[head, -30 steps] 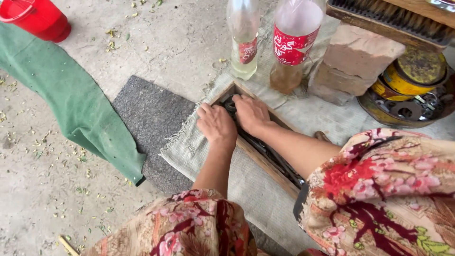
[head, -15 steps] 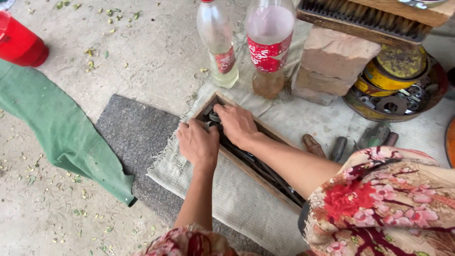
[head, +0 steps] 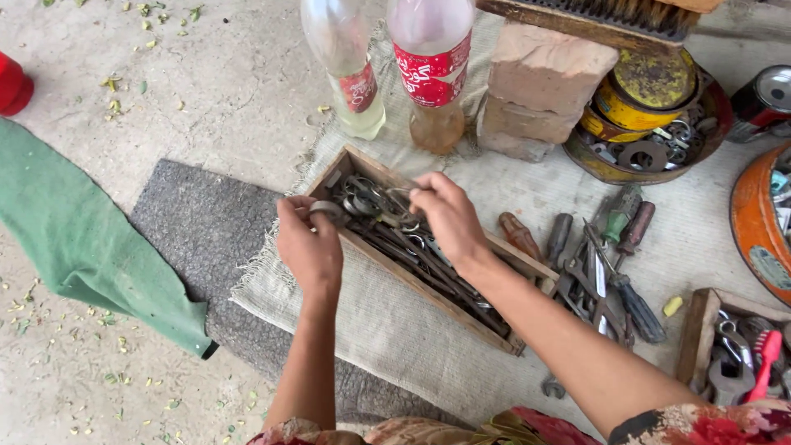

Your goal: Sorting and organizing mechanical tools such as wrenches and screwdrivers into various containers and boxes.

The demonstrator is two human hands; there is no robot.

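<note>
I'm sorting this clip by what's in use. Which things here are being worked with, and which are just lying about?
In use:
- left hand, pinching a metal ring
- right hand, over the wooden box of metal tools

Lying about:
- two bottles
- bricks
- loose screwdrivers
- green cloth
- tins of washers

head view | looks steeply down | close over wooden box (head: 494,247)
</note>
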